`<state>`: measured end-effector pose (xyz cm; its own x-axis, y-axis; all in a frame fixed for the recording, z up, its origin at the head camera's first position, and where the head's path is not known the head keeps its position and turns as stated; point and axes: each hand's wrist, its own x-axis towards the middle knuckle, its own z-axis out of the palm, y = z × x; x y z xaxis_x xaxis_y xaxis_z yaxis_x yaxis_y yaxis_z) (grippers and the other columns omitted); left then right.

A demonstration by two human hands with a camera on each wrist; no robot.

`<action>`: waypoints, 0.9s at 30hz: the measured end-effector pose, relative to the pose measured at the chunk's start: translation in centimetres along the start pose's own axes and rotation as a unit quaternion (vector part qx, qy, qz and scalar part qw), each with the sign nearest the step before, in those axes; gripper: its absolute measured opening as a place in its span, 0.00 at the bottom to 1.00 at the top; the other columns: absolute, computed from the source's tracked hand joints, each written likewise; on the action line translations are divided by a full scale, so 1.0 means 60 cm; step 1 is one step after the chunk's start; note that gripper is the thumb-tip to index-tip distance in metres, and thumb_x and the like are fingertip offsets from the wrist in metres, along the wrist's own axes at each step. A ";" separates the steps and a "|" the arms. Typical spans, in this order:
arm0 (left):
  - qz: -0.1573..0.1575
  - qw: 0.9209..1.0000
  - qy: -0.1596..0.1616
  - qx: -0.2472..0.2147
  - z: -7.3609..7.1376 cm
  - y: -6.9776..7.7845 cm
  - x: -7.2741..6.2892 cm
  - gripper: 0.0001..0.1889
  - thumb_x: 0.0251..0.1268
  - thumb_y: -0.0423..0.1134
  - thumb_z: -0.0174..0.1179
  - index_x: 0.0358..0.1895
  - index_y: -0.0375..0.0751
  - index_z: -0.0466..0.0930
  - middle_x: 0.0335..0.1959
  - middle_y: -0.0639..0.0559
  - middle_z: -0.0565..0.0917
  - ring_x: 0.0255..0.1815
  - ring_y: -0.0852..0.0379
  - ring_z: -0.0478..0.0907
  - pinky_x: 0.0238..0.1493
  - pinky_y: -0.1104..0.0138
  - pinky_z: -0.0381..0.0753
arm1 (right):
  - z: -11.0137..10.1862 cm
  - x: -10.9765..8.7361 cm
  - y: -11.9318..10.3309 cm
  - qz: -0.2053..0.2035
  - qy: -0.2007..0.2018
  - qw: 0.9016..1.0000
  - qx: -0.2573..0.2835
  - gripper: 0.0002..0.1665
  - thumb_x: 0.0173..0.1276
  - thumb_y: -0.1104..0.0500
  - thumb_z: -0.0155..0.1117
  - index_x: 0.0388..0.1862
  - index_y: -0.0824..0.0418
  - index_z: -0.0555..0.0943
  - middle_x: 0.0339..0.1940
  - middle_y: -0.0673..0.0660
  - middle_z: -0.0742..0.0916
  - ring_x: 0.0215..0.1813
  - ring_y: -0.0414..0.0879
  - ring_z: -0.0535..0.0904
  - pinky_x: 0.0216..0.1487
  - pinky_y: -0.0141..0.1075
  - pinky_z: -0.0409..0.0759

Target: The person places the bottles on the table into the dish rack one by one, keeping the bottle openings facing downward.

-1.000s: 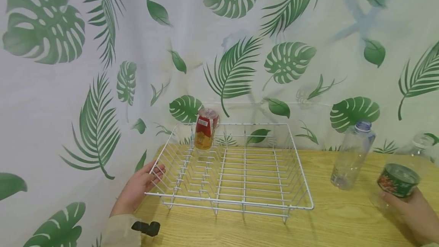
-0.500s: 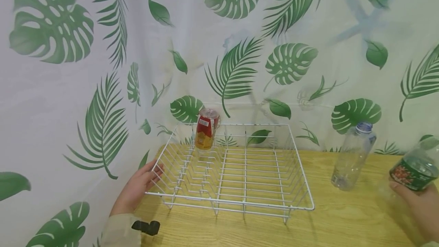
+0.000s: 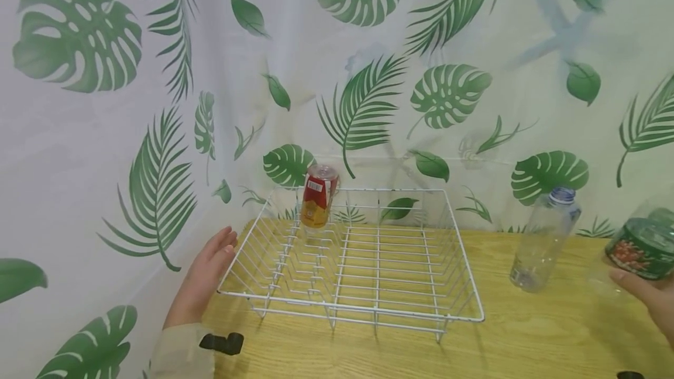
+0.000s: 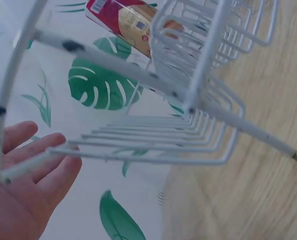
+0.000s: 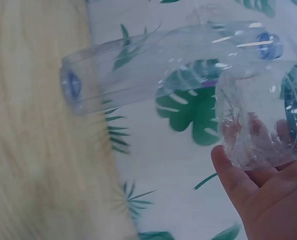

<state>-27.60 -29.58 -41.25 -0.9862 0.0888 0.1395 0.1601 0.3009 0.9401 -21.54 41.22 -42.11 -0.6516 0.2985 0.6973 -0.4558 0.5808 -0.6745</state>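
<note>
On the right of the head view, my right hand (image 3: 650, 303) holds a clear plastic bottle (image 3: 642, 247) with a dark green and red label, tilted above the table. In the right wrist view my fingers and thumb wrap the bottle (image 5: 253, 120), its bare base toward the camera. My left hand (image 3: 207, 271) is beside the left side of a white wire dish rack (image 3: 333, 304), fingers extended. The left wrist view shows that hand (image 4: 28, 185) palm up behind the rack's side wires, gripping nothing. A red and yellow can (image 3: 317, 197) stands in the rack's back left part.
A second clear plastic bottle (image 3: 542, 244) with a blue neck stands right of the rack, close to the held bottle. The wooden table (image 3: 526, 332) meets a white leaf-print curtain (image 3: 463, 34) at the back and left.
My right hand has carried the green-labelled bottle to the right and slightly up. My left fingers have drawn back a little from the rack's left side. The can and second bottle stay put.
</note>
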 end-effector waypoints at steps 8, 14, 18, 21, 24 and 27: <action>0.077 0.997 0.014 0.022 0.015 0.044 -0.005 0.31 0.83 0.42 0.45 0.81 0.38 0.50 0.80 0.42 0.58 0.79 0.45 0.54 0.77 0.47 0.51 | 0.008 -0.003 -0.058 0.043 -0.199 0.979 -0.017 0.49 0.71 0.72 0.63 0.82 0.45 0.53 0.61 0.34 0.69 0.54 0.19 0.67 0.42 0.23 0.79; 0.117 0.993 -0.026 0.012 0.038 0.074 -0.019 0.29 0.83 0.37 0.44 0.81 0.36 0.50 0.79 0.41 0.58 0.78 0.42 0.55 0.74 0.60 0.59 | 0.033 -0.003 -0.117 0.056 -0.324 0.939 -0.106 0.53 0.72 0.56 0.68 0.83 0.60 0.45 0.68 0.69 0.68 0.59 0.39 0.75 0.40 0.64 0.80; 0.149 0.987 -0.050 0.021 0.058 0.089 -0.027 0.30 0.83 0.38 0.46 0.81 0.37 0.49 0.79 0.40 0.58 0.78 0.40 0.56 0.68 0.76 0.62 | 0.050 -0.012 -0.158 0.054 -0.352 0.922 -0.155 0.54 0.69 0.47 0.70 0.80 0.66 0.51 0.67 0.76 0.71 0.60 0.79 0.70 0.44 0.73 0.73; 0.176 0.981 -0.063 0.042 0.075 0.102 -0.032 0.31 0.82 0.38 0.48 0.81 0.38 0.50 0.79 0.39 0.58 0.78 0.39 0.56 0.72 0.67 0.63 | 0.058 -0.020 -0.181 0.033 -0.345 0.920 -0.185 0.53 0.65 0.43 0.74 0.77 0.66 0.58 0.64 0.74 0.77 0.59 0.79 0.72 0.44 0.72 0.73; 0.191 0.976 -0.065 0.087 0.093 0.117 -0.037 0.32 0.80 0.38 0.51 0.81 0.42 0.52 0.79 0.42 0.60 0.77 0.38 0.59 0.73 0.50 0.61 | 0.063 -0.028 -0.201 0.006 -0.323 0.927 -0.191 0.54 0.59 0.42 0.78 0.75 0.64 0.64 0.60 0.71 0.81 0.59 0.76 0.74 0.44 0.70 0.73; 0.189 0.969 -0.062 0.148 0.110 0.132 -0.047 0.33 0.78 0.41 0.55 0.81 0.53 0.54 0.79 0.51 0.61 0.75 0.41 0.62 0.71 0.41 0.63 | 0.070 -0.035 -0.221 -0.037 -0.299 0.936 -0.182 0.51 0.53 0.43 0.82 0.72 0.60 0.70 0.56 0.65 0.84 0.56 0.70 0.78 0.44 0.67 0.75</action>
<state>-23.30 -21.17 -36.22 -0.8452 0.3533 0.4011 0.5319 0.4821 0.6962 -16.70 29.71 -35.66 -0.8990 -0.1668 0.4049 -0.3469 0.8355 -0.4261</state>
